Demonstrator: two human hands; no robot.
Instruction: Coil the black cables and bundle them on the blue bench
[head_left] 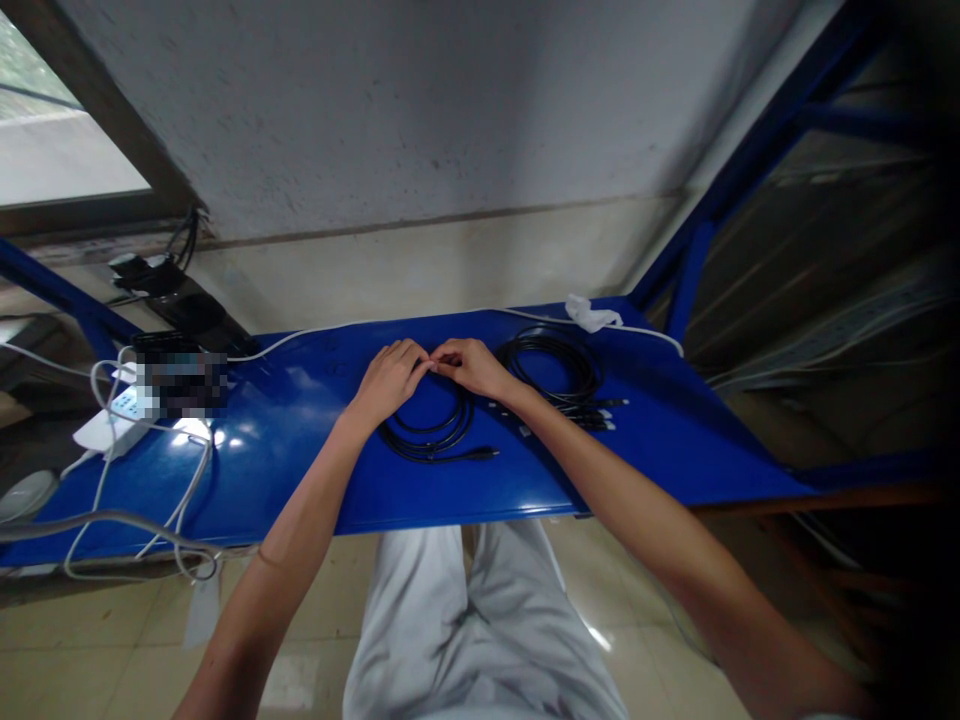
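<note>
A coiled black cable [429, 447] lies on the blue table, its plug end pointing right. At the far side of this coil, my left hand [394, 378] and my right hand [472, 367] meet with thumbs and fingertips pinched close together. Whatever sits between the fingertips is too small to make out. To the right, partly behind my right forearm, rests a bigger bundle of coiled black cables [559, 362] with several connector ends showing.
A white power strip [124, 418] and loose white cords crowd the table's left end, beside a black object [199, 315]. Crumpled white plastic [592, 314] lies at the back right. Blue frame posts [690, 270] flank the table, and a wall stands behind it.
</note>
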